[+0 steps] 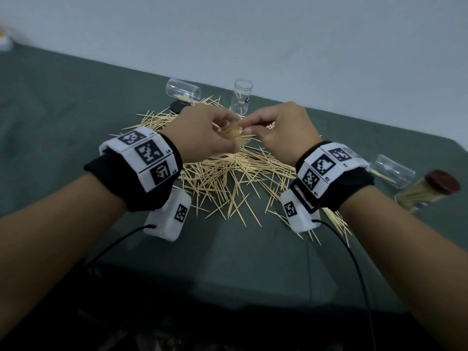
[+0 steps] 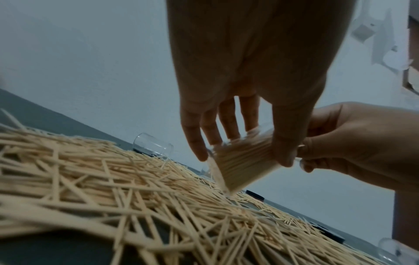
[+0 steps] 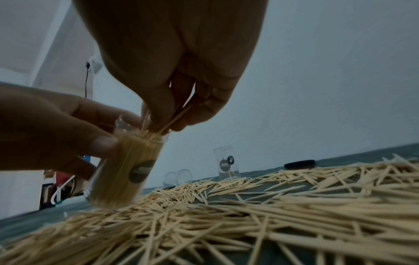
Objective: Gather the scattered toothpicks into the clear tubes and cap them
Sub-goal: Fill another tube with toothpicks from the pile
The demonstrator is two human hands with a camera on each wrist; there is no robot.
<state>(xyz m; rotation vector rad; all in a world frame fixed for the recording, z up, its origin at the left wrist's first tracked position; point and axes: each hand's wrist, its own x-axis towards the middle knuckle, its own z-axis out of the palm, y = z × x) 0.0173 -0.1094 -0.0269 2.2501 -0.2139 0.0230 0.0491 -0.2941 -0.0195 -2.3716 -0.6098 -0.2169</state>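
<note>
Item: clear tube (image 3: 127, 161), nearly full, tilted above the desk's toothpick heap (image 1: 228, 178), your left hand (image 1: 202, 133) gripping its wall; your right hand (image 1: 283, 133) pinching toothpicks at its mouth; light, smooth, likely slippery; hold mid-wall.

Bare forearms; each wrist wears a black fabric cuff (image 1: 162, 196) ringed with white blocks (image 1: 148, 154) bearing black square codes. Thin black cables (image 1: 354, 262) trail toward six o'clock.
</note>
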